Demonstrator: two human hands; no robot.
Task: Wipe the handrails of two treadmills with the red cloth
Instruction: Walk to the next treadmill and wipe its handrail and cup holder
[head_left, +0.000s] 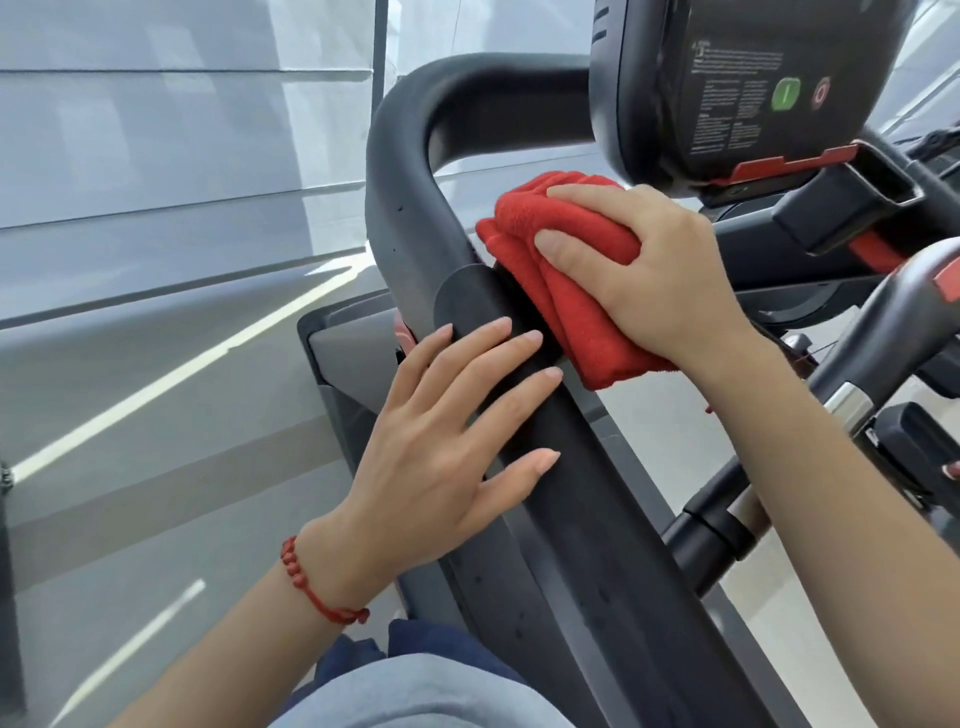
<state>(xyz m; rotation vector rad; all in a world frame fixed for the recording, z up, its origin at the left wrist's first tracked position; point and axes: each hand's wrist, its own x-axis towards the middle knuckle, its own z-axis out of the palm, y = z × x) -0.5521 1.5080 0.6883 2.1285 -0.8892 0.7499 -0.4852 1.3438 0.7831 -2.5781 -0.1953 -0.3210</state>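
A thick black handrail (561, 467) of the treadmill runs from the lower right up to a bend at the top centre. My right hand (654, 275) grips a folded red cloth (587, 317) and holds it against the inner right side of the rail, just past a dark sleeve section. My left hand (447, 447) rests flat on top of the rail below the cloth, fingers straight and spread. A red bead bracelet sits on my left wrist.
The treadmill console (743, 83) with a green and a red button hangs at the upper right. A second grey handle (883, 332) and a black bracket lie to the right. Grey floor with white lines spreads to the left.
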